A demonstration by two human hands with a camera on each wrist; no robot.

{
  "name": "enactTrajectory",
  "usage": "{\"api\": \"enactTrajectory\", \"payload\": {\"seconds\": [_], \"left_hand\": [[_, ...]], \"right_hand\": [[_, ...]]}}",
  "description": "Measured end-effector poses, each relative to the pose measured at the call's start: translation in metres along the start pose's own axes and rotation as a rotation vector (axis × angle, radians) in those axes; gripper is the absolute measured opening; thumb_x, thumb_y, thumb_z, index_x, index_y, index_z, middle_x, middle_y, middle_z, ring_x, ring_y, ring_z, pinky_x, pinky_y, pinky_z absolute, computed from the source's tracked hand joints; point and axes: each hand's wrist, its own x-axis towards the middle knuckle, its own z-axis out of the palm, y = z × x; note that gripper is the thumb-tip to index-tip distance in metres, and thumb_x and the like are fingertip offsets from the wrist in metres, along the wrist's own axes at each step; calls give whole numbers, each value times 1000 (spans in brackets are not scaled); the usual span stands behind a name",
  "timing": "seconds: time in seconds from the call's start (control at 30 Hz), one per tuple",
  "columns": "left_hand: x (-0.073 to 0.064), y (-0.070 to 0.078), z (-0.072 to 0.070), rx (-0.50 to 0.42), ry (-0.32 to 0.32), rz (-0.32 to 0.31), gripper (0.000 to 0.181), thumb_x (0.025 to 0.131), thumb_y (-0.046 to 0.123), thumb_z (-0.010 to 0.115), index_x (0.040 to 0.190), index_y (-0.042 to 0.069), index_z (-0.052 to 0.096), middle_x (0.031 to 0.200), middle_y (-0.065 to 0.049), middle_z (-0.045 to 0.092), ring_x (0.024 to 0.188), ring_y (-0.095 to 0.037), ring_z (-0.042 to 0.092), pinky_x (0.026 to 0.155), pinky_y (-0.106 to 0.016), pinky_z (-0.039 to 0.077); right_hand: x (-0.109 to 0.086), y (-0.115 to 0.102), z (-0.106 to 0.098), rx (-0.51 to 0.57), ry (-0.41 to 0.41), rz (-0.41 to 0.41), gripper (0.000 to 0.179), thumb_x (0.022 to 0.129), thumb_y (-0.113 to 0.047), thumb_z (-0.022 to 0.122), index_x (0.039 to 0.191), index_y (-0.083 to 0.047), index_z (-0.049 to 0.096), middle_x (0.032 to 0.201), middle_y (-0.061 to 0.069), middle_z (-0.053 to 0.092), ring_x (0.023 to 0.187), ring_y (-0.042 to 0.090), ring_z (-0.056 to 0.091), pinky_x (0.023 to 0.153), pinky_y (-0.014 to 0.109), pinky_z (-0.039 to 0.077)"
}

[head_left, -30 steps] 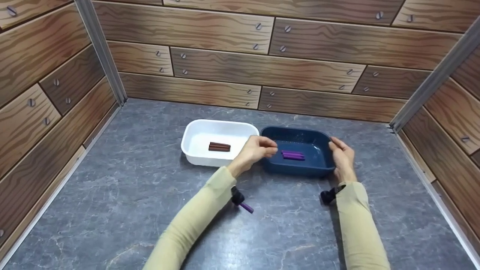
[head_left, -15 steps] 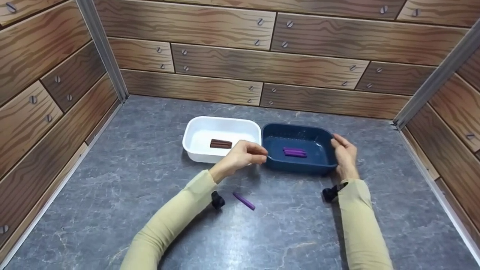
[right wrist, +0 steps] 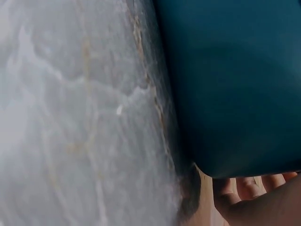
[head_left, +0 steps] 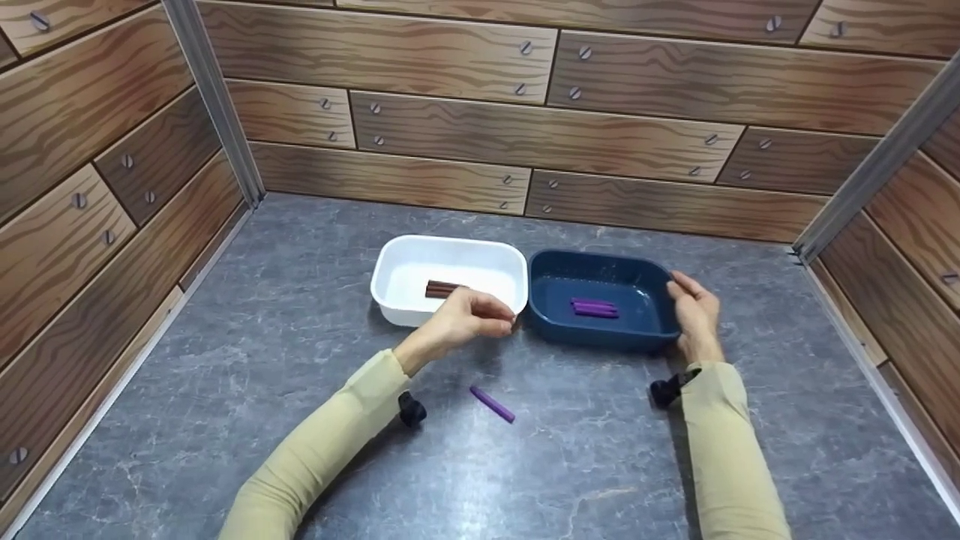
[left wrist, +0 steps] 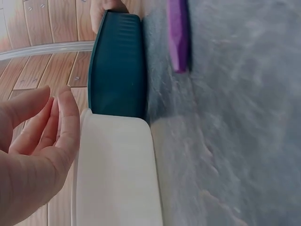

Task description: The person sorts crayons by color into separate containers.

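Observation:
My left hand (head_left: 471, 313) hovers over the front right part of the white container (head_left: 390, 304). Its fingers are loosely curled and nothing shows between them, as the left wrist view of the hand (left wrist: 44, 136) confirms. Brown crayons (head_left: 442, 288) lie inside this container, partly hidden by the hand. At the right end of the dark blue container (head_left: 600, 334), my right hand (head_left: 697, 313) holds the end wall by the rim. Purple crayons (head_left: 595, 308) lie side by side in it. One loose purple crayon (head_left: 492, 404) rests on the table, nearer than the containers.
Both containers stand side by side, ends close together, on a grey marbled table (head_left: 585, 465). Wood-print panels (head_left: 450, 124) enclose the back and both sides. A black wrist camera (head_left: 411, 409) sits under the left sleeve, another wrist camera (head_left: 664, 393) by the right sleeve.
My left hand has drawn back leftward and toward me, from the dark blue container's left edge to over the white one, uncovering the loose purple crayon. The right hand stays at its container.

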Motion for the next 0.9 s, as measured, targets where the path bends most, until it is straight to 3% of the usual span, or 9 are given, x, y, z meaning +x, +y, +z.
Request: {"api": "enactTrajectory", "payload": {"seconds": [0.3,0.6,0.7,0.9], "left_hand": [[-15,-7,-9,81,-13,-26,27,83,2,74,107,-11,69,90,-3,74,77,-5,63,70,-19,54],[-28,-23,-9,125,-81,-149,26,83,3,75,107,-7,71,89,-4,75,73,-6,64,67,-22,53],[-31,-25,-10,124,-95,-182,25,82,2,76,105,-7,72,86,-5,75,70,-9,64,63,-23,54],[-34,-26,-19,169,-152,-239,26,77,0,79,102,-6,73,87,-8,76,69,-9,67,67,-25,59]], "right_hand": [[-1,1,-1,-10,-4,7,45,101,-21,53,146,-15,49,156,3,40,141,16,36,118,27,29],[-1,0,-2,-34,-26,-3,46,102,-22,51,147,-16,47,158,3,36,145,17,30,120,29,25],[-1,0,-2,-34,-27,4,46,102,-23,50,147,-17,47,158,3,36,146,17,30,121,30,25],[1,-1,-1,-4,-20,22,45,101,-22,52,146,-17,49,157,1,38,144,15,32,120,28,27]]}}
